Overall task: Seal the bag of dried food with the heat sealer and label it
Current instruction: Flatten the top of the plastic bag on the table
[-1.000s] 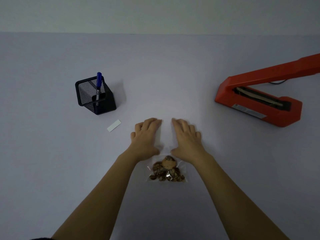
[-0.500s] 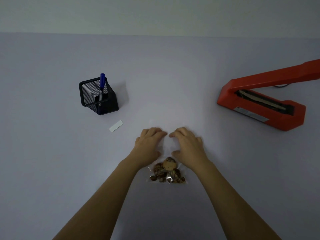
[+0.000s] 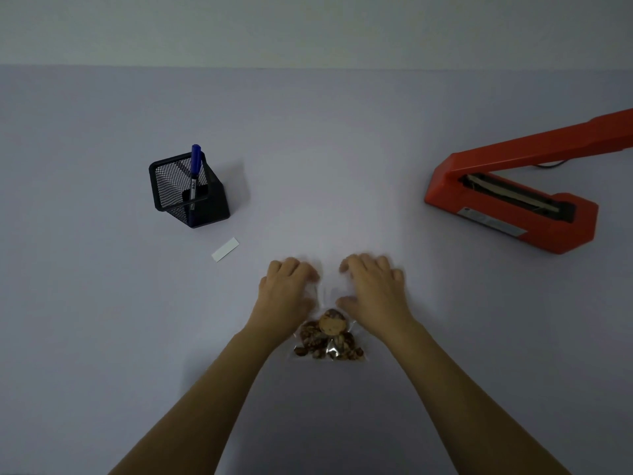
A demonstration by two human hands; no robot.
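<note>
Your left hand (image 3: pixel 289 289) is down on the table (image 3: pixel 102 303), to the right of the black mesh pen holder (image 3: pixel 190 197), the blue marker (image 3: pixel 195 162) in it and the little white label (image 3: pixel 225 249). Its fingers bend down onto the clear top of the bag of dried food (image 3: pixel 329 337). The plastic is see-through and the fingers are blurry, so it is hard to tell if they pinch it or only press on it. The bag lies flat between your wrists, with the food bunched at the end near you. Your right hand (image 3: pixel 375 289) does the same on the other side: fingers bent, grip not clear.

It looks like you are getting the open top ready. Push the air out, pull the top edge straight with no folds, and let no food sit near it. Then pinch both corners firmly. The red heat sealer (image 3: pixel 513 207) waits well off to the right with its arm up.
</note>
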